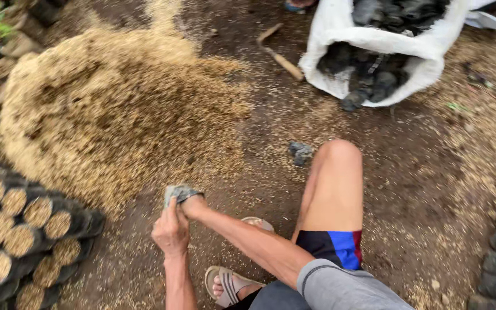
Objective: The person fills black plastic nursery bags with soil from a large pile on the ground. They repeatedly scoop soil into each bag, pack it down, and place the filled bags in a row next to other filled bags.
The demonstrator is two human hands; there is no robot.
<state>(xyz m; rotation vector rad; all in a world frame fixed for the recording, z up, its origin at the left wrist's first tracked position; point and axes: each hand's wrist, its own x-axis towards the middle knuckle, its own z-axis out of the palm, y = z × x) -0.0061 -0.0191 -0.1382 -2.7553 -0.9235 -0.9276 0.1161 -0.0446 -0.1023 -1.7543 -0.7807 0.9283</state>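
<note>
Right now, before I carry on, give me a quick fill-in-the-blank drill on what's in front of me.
1. Both hands, left hand and right hand, hold a small dark ____ bag.
2. The big heap of husks lies on the ____ side of the view.
3. The white sack at the top holds ____-coloured bags.
4. The filled bags at lower left lie stacked in ____.

Missing words: plastic; left; black; rows
</note>
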